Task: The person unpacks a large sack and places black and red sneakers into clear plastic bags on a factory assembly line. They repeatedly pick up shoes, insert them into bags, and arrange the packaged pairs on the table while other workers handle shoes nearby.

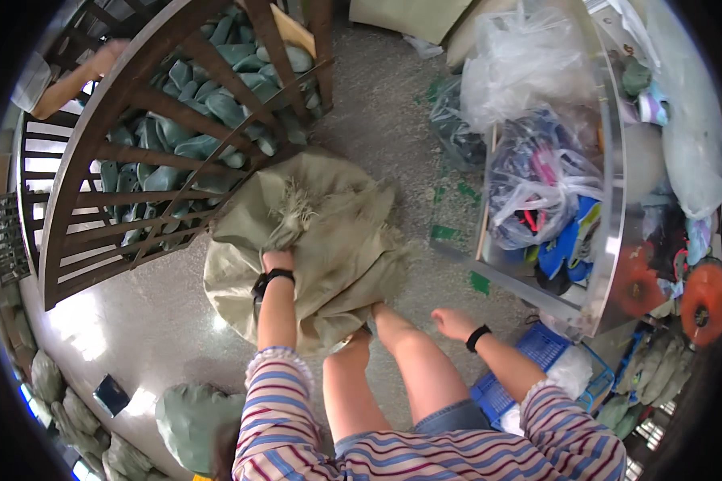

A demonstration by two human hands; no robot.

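Note:
A large tan woven sack (337, 240) with frayed threads at its gathered mouth stands on the floor between my legs and a slatted crate. My left hand (277, 260) is closed around the bunched neck of the sack, and the frayed end sticks up beyond the fist. To the right, apart from the sack, my right hand (454, 324) hangs in the air by my right knee. Its fingers are curled in; whatever they hold, if anything, is hidden. Each wrist wears a black band.
The brown slatted crate (84, 180) at the left holds many grey-green shoe-shaped pieces (168, 132). At the right, a metal-edged bin (610, 264) contains plastic bags and colourful items. A blue basket (549, 353) sits near my right forearm. Another person's arm (76, 84) reaches in at the far left.

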